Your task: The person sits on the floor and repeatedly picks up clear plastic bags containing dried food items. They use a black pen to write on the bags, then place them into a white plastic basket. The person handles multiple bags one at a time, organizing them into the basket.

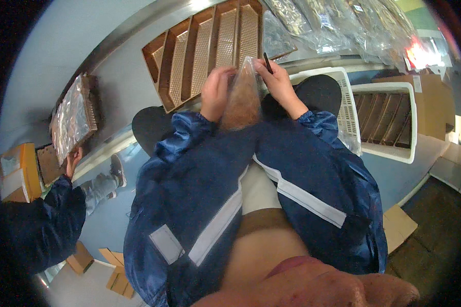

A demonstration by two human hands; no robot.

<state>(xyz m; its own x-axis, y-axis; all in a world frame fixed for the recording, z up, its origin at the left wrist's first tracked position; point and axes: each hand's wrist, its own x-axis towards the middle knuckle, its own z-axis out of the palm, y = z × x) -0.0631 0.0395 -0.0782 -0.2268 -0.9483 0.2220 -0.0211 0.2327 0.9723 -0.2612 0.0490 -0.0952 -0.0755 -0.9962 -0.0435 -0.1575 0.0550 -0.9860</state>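
A clear plastic bag with brown, fibrous-looking contents stands between my hands, its narrow corner pointing up. My right hand pinches that corner and also keeps a thin black tool, perhaps tweezers or a pen, between its fingers. At the bag's left edge is my left hand, blurred, its fingertips closed on the plastic. Just beyond both hands, a brown plastic tray with several long, textured compartments lies tilted on the table; no contents show in them.
Filled clear bags lie at the back right. White plastic crates stand at my right, one holding a brown divided tray, near a cardboard box. On the left, another person's hand holds a tray of wrapped packs.
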